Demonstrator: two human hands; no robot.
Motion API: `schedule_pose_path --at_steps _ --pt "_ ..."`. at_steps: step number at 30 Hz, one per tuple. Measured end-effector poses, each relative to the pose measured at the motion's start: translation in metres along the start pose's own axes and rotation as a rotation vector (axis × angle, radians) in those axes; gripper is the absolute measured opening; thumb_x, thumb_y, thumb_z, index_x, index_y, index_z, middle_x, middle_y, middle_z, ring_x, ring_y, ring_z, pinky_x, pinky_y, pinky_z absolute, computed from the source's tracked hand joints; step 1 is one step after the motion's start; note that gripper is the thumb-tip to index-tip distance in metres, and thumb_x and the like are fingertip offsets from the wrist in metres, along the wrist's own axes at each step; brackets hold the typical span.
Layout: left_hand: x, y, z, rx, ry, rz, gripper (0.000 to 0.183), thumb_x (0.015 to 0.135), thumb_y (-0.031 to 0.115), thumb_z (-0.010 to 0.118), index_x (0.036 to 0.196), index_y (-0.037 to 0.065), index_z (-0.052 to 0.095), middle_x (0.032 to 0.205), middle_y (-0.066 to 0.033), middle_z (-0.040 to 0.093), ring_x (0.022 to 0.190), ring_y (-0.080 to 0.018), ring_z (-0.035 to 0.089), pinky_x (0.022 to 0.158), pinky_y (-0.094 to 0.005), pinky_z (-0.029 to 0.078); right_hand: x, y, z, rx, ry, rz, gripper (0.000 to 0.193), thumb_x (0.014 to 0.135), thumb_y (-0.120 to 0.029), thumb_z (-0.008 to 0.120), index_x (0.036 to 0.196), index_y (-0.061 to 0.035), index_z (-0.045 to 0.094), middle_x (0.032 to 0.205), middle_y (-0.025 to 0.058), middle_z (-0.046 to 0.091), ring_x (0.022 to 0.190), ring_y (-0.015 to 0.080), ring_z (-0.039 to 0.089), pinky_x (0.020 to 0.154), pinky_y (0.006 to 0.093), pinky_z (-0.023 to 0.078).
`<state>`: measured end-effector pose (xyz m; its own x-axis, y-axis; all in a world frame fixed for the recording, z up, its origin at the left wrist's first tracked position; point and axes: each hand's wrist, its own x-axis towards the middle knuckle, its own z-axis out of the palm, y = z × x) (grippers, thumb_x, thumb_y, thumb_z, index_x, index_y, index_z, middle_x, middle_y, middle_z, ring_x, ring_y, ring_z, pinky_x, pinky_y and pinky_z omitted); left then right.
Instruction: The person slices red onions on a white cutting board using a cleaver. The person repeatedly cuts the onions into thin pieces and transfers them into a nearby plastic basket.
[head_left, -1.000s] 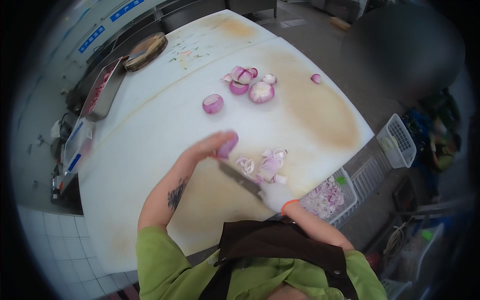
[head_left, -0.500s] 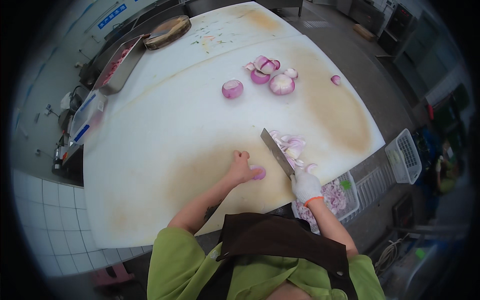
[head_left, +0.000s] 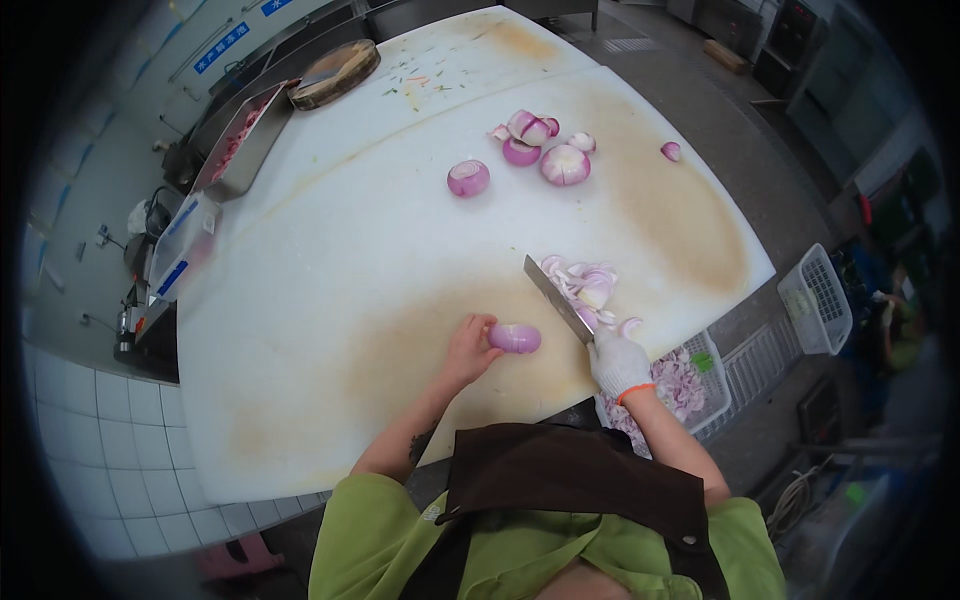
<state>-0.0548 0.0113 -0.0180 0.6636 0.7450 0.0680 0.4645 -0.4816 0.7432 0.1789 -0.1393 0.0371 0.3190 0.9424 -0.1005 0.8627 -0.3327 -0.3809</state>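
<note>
My bare left hand (head_left: 471,349) grips the left end of a peeled purple onion piece (head_left: 515,338) between thumb and fingers on the white cutting board (head_left: 300,330). In a white knit glove with an orange cuff, my right hand (head_left: 618,361) is closed round the handle of a cleaver (head_left: 557,298). The cleaver's blade points away and to the left, with its face beside a heap of sliced onion (head_left: 592,286). A gap of board lies between the blade and the onion in my left hand.
Farther up the board are several whole or part-peeled onions (head_left: 566,166). A white basket of chopped onion (head_left: 708,370) stands below the near right edge. To the far left are a metal tray with red meat (head_left: 247,150), a clear plastic box (head_left: 186,246) and a round wooden block (head_left: 345,72).
My left fingers have drawn back from over the onion to its left end, so more of it shows. The right hand and cleaver have hardly moved against the board.
</note>
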Motion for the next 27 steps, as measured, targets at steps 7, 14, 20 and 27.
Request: schedule_pose_path --at_steps 7,14,20,27 --pt "0.002 -0.001 0.010 -0.026 0.018 0.184 0.047 0.061 0.002 0.077 0.102 0.005 0.055 0.100 -0.0123 0.057 0.094 -0.0324 0.055 0.082 -0.0401 0.046 -0.004 -0.012 -0.014 -0.011 -0.055 -0.046 0.027 0.087 -0.024 0.052 0.102 -0.0014 0.056 0.084 0.0221 0.064 0.073 0.0405 0.063 0.067 0.0504 0.049" --pt "-0.019 0.036 0.068 0.051 0.329 -0.004 0.047 0.061 0.007 0.079 0.101 0.005 0.055 0.100 -0.0131 0.054 0.096 -0.0343 0.050 0.084 -0.0429 0.042 -0.007 -0.026 -0.026 0.027 -0.047 -0.011 0.029 0.089 -0.025 0.050 0.100 0.0008 0.056 0.082 0.0236 0.064 0.075 0.0418 0.062 0.069 0.0507 0.048" --pt "-0.020 0.039 0.062 0.022 0.282 0.005 0.038 0.070 0.010 0.073 0.102 0.004 0.054 0.101 -0.0139 0.053 0.097 -0.0345 0.050 0.084 -0.0427 0.042 0.006 -0.021 -0.002 -0.028 -0.176 -0.038 0.028 0.089 -0.025 0.048 0.099 0.0003 0.057 0.081 0.0254 0.064 0.077 0.0421 0.063 0.069 0.0516 0.048" --pt "-0.019 0.048 0.052 0.067 0.251 0.078 0.037 0.076 0.003 0.064 0.112 0.007 0.056 0.115 -0.0129 0.055 0.098 -0.0340 0.051 0.086 -0.0420 0.044 0.010 -0.041 -0.024 -0.041 -0.181 0.021 0.028 0.089 -0.026 0.048 0.095 0.0005 0.056 0.085 0.0256 0.064 0.079 0.0422 0.063 0.071 0.0510 0.049"
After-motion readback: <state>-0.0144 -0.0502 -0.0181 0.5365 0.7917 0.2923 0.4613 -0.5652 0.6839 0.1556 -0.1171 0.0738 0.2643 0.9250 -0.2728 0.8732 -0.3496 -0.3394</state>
